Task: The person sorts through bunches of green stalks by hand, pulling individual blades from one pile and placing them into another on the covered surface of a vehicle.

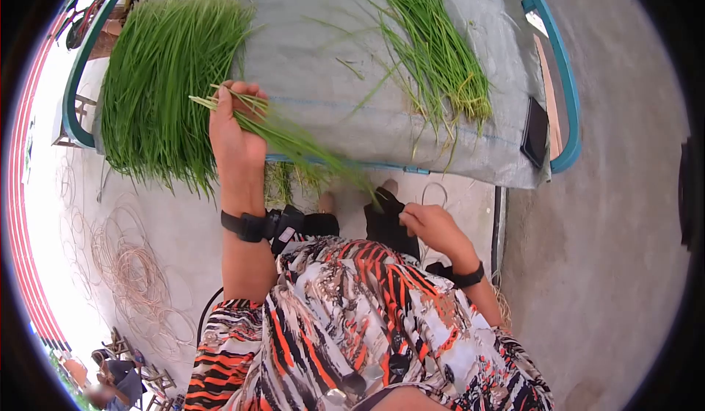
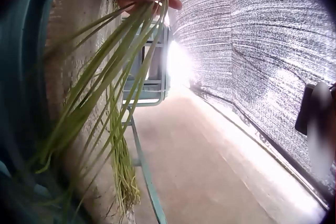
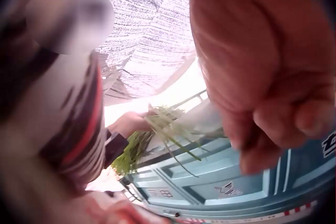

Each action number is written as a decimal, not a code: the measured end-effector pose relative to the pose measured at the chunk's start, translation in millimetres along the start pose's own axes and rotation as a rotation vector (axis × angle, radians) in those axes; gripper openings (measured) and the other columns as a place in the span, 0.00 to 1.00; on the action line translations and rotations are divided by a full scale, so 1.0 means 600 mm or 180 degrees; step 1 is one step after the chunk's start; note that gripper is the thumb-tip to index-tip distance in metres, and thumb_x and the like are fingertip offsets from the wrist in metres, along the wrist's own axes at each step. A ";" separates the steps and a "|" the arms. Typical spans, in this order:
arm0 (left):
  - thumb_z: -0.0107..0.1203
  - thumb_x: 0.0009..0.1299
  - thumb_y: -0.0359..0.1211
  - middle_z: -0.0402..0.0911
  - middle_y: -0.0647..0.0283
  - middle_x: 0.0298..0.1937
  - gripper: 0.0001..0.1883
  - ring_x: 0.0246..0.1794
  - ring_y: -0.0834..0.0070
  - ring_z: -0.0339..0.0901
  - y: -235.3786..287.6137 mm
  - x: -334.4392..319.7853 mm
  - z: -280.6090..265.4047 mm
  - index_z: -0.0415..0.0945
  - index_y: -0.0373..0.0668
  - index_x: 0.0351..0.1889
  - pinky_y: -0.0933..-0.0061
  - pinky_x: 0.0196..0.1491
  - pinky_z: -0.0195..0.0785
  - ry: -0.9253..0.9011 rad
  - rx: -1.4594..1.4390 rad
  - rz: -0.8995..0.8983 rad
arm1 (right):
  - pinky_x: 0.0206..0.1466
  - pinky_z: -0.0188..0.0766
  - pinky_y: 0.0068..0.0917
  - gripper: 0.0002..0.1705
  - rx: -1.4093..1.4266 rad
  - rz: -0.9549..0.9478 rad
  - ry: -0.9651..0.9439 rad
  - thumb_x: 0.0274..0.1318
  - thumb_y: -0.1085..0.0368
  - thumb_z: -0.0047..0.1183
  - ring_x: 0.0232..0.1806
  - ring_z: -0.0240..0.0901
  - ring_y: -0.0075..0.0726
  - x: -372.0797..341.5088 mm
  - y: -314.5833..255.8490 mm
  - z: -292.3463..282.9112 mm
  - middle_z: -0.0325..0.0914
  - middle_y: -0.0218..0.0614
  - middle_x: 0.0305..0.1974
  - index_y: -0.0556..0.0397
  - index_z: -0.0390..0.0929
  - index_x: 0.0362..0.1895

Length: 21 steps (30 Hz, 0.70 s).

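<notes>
My left hand point(image 1: 241, 136) grips a small bunch of garlic chives point(image 1: 294, 141) near its pale stem ends, over the front edge of the grey cloth point(image 1: 308, 66). Their green leaves trail down to the right, blurred at the tips. In the left wrist view the leaves point(image 2: 100, 95) fan out below the fingers. Lower right in the head view, my right hand point(image 1: 440, 231) hangs in front of the body, past the leaf tips. Its fingers are curled, and nothing shows between them in the right wrist view. A thick heap of chives point(image 1: 172, 73) lies left of the left hand.
A looser pile of chives point(image 1: 440, 51) lies on the cloth's right side, near a dark phone point(image 1: 535, 132) at the edge. Teal rails point(image 1: 565, 103) flank the cloth-covered cart. Coiled strands point(image 1: 132, 264) lie on the floor at left, and a person point(image 1: 117, 382) is at the lower left.
</notes>
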<state>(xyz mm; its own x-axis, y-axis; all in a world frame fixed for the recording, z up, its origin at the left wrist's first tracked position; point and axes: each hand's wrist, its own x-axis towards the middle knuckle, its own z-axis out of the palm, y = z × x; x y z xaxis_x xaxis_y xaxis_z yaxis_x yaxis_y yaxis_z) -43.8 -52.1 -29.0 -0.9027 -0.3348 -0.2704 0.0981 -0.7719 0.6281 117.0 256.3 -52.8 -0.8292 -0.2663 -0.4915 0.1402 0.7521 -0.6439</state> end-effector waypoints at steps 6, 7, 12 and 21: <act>0.42 0.77 0.37 0.62 0.70 0.25 0.10 0.21 0.83 0.58 -0.030 0.022 -0.017 0.65 0.39 0.46 0.82 0.20 0.52 -0.0725 -0.0133 -0.0500 | 0.32 0.68 0.29 0.09 0.0501 0.0005 0.1654 0.54 0.65 0.56 0.28 0.72 0.38 0.007 -0.051 -0.061 0.76 0.37 0.29 0.52 0.78 0.39; 0.43 0.77 0.38 0.61 0.71 0.24 0.11 0.20 0.84 0.55 -0.038 0.016 -0.005 0.64 0.39 0.47 0.82 0.18 0.49 -0.0638 0.0006 -0.0454 | 0.33 0.68 0.30 0.09 0.0326 -0.0119 0.1934 0.54 0.64 0.55 0.30 0.73 0.38 0.020 -0.066 -0.078 0.76 0.37 0.31 0.52 0.78 0.39; 0.47 0.75 0.38 0.59 0.73 0.23 0.12 0.17 0.87 0.53 -0.058 0.005 0.015 0.67 0.38 0.46 0.83 0.16 0.45 -0.0606 0.1019 -0.0149 | 0.35 0.68 0.36 0.08 -0.0736 -0.0081 0.2672 0.54 0.61 0.55 0.34 0.74 0.42 0.100 -0.083 -0.118 0.76 0.36 0.34 0.48 0.78 0.37; 0.49 0.74 0.38 0.59 0.76 0.19 0.11 0.14 0.90 0.52 -0.070 -0.006 0.004 0.70 0.39 0.42 0.83 0.16 0.44 -0.0357 0.1967 0.0161 | 0.32 0.68 0.33 0.08 -0.0563 -0.0180 0.2754 0.52 0.61 0.56 0.27 0.72 0.36 0.141 -0.077 -0.125 0.76 0.33 0.30 0.49 0.77 0.34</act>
<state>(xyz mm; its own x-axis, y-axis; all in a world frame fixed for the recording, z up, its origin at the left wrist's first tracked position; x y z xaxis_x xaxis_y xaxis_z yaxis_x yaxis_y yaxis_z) -45.8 -17.1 -52.5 -0.9450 -0.2780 -0.1722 -0.0882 -0.2904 0.9528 -0.1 244.5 -20.5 -0.9612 0.1896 0.2002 0.0603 0.8529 -0.5185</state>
